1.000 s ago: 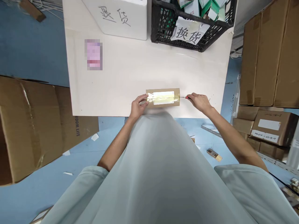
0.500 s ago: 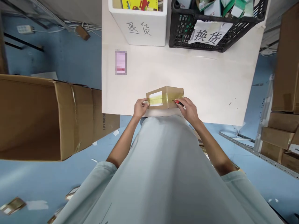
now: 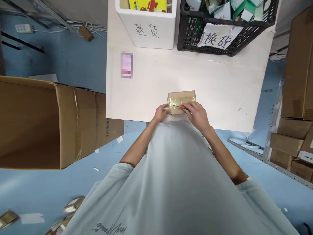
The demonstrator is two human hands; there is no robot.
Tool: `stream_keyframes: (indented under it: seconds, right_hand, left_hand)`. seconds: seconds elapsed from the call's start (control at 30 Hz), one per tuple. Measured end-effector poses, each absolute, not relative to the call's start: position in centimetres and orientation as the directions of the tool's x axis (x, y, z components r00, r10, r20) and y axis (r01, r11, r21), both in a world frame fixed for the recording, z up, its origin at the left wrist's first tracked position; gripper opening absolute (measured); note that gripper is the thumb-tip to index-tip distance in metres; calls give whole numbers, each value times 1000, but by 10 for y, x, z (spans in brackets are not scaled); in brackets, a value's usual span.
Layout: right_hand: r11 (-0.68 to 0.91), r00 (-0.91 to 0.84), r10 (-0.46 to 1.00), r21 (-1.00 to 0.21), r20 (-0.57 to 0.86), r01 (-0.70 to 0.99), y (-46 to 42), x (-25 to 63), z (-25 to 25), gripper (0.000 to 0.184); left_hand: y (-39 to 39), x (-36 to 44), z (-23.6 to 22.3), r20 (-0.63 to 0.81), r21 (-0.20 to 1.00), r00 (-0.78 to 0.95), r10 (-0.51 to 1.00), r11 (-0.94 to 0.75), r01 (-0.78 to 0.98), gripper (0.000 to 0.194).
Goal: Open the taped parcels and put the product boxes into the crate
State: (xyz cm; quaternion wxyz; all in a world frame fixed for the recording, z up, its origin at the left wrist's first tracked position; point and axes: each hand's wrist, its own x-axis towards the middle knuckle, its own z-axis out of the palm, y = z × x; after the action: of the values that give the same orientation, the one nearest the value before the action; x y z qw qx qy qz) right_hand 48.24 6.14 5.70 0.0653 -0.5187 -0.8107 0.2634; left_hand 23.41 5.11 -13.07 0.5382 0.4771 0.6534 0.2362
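Note:
A small brown cardboard box [image 3: 182, 97] with shiny clear tape across it is at the front edge of the white table [image 3: 151, 78]. My left hand [image 3: 161, 112] is closed on the box's left end. In my right hand [image 3: 197, 114] is a slim knife [image 3: 183, 107] with a red and black handle. Its thin blade points left and lies over the taped face of the box. The fingers of my right hand also rest close against the box's right side.
At the back stand a white bin [image 3: 154, 32] with a yellow printed item and a black crate [image 3: 186, 36] of green-and-white boxes. A pixelated pink item [image 3: 126, 65] lies at the left. A large open carton [image 3: 84, 124] is left of the table; stacked cartons [image 3: 290, 143] are at right.
The box has been turned, so its white label no longer shows and a taped face is up. My left hand has shifted right with it; the knife blade now lies over the tape.

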Motion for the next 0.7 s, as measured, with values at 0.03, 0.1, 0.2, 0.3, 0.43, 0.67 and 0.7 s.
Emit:
stream_keyframes:
  seconds: [0.03,0.1,0.2,0.3,0.43,0.67,0.7]
  right_hand:
    - [335,-459,872,-474,-172,814,63,485,59,46]
    - [347,-460,870,-442,-179,827,65,489,62,45]
    - [332,-433,885,-420,-171,845,59,491,70,43]
    - [265,-370,911,-425,-185,865,47,487,81,43]
    - [109,-263,910,-428,-320,897,35,471,93,43]
    - [-21,-218,813,-402,-539,916,39,433,101,48]
    - [-26,-213,811,-398,-545,917,41,429,103,49]
  left_hand:
    - [50,242,-129,-502,816,64,862,449,364,45]
    - [50,248,-123,-530,805,82,844,470,362,42]
    - [61,234,-103,-447,845,7,895,419,333,38]
    - [84,216,-69,-294,932,35,955,279,230,48]
    - [115,211,-21,-229,933,137,964,177,313,37]
    - [128,217,2,-261,931,249,933,175,321,31]
    - [128,216,2,-263,931,254,931,176,320,31]
